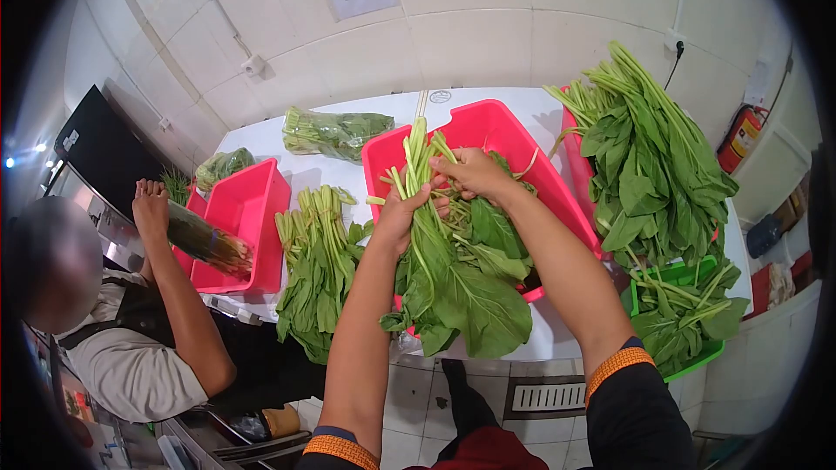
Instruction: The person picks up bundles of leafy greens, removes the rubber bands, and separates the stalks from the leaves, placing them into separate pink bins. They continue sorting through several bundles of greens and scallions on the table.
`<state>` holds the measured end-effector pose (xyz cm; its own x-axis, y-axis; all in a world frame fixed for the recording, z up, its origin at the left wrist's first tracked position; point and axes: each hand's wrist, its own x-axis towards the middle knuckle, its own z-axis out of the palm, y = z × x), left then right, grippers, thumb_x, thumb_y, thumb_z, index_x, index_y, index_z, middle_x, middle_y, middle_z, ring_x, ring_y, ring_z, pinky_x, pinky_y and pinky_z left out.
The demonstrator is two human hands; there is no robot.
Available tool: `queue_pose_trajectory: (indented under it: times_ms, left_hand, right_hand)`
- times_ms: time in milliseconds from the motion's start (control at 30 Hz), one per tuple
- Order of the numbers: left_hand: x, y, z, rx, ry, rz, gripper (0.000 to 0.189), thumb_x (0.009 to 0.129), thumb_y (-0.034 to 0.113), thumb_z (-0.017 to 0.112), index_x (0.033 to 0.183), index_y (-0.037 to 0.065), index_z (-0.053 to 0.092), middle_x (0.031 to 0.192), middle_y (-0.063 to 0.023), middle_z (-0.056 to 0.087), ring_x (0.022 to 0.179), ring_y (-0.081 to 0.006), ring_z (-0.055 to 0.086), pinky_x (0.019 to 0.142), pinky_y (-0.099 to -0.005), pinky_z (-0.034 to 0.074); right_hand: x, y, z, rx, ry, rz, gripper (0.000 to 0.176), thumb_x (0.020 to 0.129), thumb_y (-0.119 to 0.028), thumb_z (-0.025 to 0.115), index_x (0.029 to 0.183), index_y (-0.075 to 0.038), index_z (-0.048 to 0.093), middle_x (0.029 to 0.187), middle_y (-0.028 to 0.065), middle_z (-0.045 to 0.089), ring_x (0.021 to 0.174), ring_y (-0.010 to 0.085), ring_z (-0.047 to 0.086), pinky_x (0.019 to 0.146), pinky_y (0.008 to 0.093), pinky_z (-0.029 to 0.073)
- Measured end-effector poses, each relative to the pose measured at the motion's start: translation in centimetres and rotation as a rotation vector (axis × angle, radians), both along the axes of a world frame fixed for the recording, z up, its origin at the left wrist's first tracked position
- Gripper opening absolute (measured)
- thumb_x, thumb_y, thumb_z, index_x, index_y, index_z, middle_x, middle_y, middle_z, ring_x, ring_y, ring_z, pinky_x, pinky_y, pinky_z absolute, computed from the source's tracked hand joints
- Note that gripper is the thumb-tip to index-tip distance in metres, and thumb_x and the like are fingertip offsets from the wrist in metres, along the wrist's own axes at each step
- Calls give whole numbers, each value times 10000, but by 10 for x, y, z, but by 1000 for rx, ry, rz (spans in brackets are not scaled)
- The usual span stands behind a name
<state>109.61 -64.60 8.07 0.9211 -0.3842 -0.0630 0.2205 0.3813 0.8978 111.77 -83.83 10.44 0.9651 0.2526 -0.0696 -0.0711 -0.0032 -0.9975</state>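
Observation:
My left hand is closed around the stalks of a bunch of leafy greens, whose broad leaves hang toward me. My right hand is beside it, fingers bent and closed on stalks of the greens. Both hands are above a large pink bin with more loose greens inside, partly hidden by my hands and the bunch. Left of the bin, a bundle of greens lies on the white table, leaves over the front edge.
Greens are heaped on a pink bin at right, above a green crate holding more. Bagged greens lie at the back. At left, a co-worker's hand holds a bagged vegetable pack over a smaller pink bin.

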Motion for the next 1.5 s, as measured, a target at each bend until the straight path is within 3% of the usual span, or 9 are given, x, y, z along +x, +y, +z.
queue_pose_trajectory:
  times_ms: [100, 200, 300, 400, 900, 1100, 1200, 1300, 1500]
  left_hand:
    - [1, 1, 0, -17, -2, -60, 484, 1011, 92, 580, 1460, 116, 403, 1292, -147, 624, 983, -263, 693, 844, -426, 628]
    - [1, 1, 1, -27, 15, -55, 493, 1010, 63, 569, 1469, 116, 398, 1252, -160, 634, 952, -270, 698, 814, -416, 628]
    - [2, 2, 1, -32, 25, -73, 503, 1002, 67, 583, 1467, 116, 398, 1231, -142, 641, 960, -266, 698, 813, -415, 627]
    - [2, 2, -2, -33, -5, -37, 433, 993, 86, 604, 1404, 91, 466, 1187, -134, 666, 950, -242, 705, 823, -428, 628]
    - [7, 0, -5, -34, 24, 71, 209, 944, 63, 586, 1138, -6, 615, 788, -78, 621, 725, -214, 655, 737, -392, 598]
    - [20, 9, -21, -75, 77, 27, 251, 950, 149, 536, 1137, 8, 627, 766, -72, 621, 773, -243, 657, 745, -358, 541]
    - [20, 8, -20, -103, 83, 86, 235, 937, 78, 545, 1147, -12, 599, 978, -129, 666, 761, -199, 644, 685, -380, 559]
    - [15, 10, -14, -38, 28, 86, 256, 948, 142, 547, 1153, 8, 622, 802, -86, 653, 821, -252, 679, 741, -357, 545]
    - [18, 6, -17, -65, -31, 256, 362, 932, 33, 577, 1291, 52, 540, 1018, -112, 679, 808, -233, 696, 627, -376, 593]
  right_hand:
    - [3, -1, -7, -27, -44, 22, 339, 960, -378, 702, 1017, -46, 663, 785, 3, 648, 502, 11, 397, 419, 196, 296]
    - [8, -4, -11, -52, -53, 32, 337, 916, -386, 741, 972, -54, 723, 769, 3, 683, 603, 51, 565, 471, 245, 394]
    - [10, -4, -11, -36, -29, 69, 297, 948, -355, 707, 964, -59, 707, 755, -19, 658, 582, 57, 555, 471, 247, 389]
    - [8, -2, -11, 9, 43, 103, 235, 1016, -332, 621, 992, -98, 627, 789, -32, 600, 543, 11, 407, 449, 200, 299]
    - [11, -7, -3, 265, 3, -200, 235, 1093, -316, 434, 1017, -94, 440, 827, 46, 600, 574, 50, 392, 462, 208, 322]
    - [14, -12, -4, 388, -36, -329, 269, 1094, -344, 435, 999, -93, 443, 800, 44, 583, 550, 52, 399, 460, 214, 336]
    - [18, -14, -3, 429, -67, -381, 265, 1094, -339, 434, 1030, -83, 445, 797, 54, 592, 543, 56, 404, 459, 225, 347]
    - [20, -18, -4, 460, -78, -443, 259, 1094, -330, 438, 1034, -79, 455, 788, 51, 587, 539, 58, 403, 456, 232, 350]
    - [16, -25, 2, 598, -98, -372, 242, 1078, -282, 493, 979, -61, 506, 783, 23, 551, 553, 60, 412, 467, 235, 361]
